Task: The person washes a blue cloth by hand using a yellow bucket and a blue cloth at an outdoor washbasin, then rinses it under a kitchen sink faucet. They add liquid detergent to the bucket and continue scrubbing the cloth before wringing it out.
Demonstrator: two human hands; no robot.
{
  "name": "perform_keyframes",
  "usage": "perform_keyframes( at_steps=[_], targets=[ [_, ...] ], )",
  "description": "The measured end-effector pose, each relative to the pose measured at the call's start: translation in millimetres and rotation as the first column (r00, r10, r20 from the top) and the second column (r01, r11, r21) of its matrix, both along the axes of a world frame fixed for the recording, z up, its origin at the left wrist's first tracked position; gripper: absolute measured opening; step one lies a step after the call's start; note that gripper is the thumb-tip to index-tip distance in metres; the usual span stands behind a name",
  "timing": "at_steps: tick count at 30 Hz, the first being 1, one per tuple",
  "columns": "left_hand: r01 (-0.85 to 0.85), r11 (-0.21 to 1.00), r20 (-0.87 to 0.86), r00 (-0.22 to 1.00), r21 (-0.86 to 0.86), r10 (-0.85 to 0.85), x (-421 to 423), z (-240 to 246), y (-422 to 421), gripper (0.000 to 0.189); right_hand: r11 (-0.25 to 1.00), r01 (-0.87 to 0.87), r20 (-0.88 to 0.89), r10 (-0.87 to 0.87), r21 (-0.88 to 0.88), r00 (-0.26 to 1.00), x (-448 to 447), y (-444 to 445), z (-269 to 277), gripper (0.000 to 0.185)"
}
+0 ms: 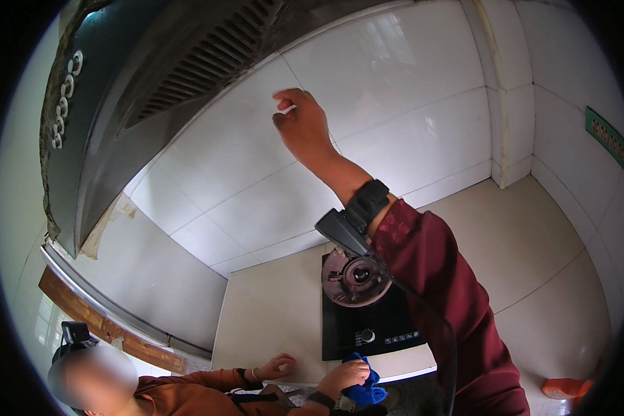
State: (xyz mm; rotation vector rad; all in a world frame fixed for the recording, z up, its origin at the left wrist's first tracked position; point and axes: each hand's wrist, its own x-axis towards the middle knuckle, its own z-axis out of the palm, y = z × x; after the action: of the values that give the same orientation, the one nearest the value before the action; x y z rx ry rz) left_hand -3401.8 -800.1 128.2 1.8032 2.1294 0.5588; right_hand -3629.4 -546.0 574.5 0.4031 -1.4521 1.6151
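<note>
My right hand (302, 122) is raised in front of the white wall tiles (395, 57), below and to the right of a dark range hood (177, 88). Its fingers are curled, with a gap between them and the thumb. A small bright patch shows in that gap; I cannot tell whether it is tile behind or a small object. A black strap and device (364, 205) sit on my wrist, over a maroon sleeve. Under my forearm, a black gas hob (374, 317) with a round burner (356, 275) is set in the beige countertop (270, 307). My left hand is out of view.
At lower left, another person (187, 387) in an orange-brown top holds a blue cloth (364, 379) at the counter's front edge. A green socket panel (608, 136) is on the right wall. An orange object (567, 387) lies at lower right. A cable (450, 338) hangs along my sleeve.
</note>
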Motion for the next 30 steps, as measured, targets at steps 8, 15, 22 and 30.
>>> perform_keyframes(
  at_steps=[8,15,22,30],
  targets=[
    [0.024,0.996,0.139,0.990,-0.083,-0.013,-8,16,0,0.011,0.947,-0.232,0.243,0.284,-0.222,0.927,3,6,-77,0.009],
    [-0.012,0.938,-0.405,0.904,-0.346,-0.138,20,21,7,0.006,0.762,-0.479,0.228,0.608,-0.436,0.760,40,22,-110,0.011],
    [-0.572,0.794,-0.552,0.738,-0.207,0.388,26,36,-10,0.006,0.408,-0.761,-0.136,0.833,-0.505,0.537,106,53,-122,0.015],
    [-0.559,0.765,-0.775,0.619,-0.318,0.130,-49,75,-40,0.008,0.379,-0.794,-0.142,0.858,-0.475,0.494,141,61,-129,0.019]
  ],
)
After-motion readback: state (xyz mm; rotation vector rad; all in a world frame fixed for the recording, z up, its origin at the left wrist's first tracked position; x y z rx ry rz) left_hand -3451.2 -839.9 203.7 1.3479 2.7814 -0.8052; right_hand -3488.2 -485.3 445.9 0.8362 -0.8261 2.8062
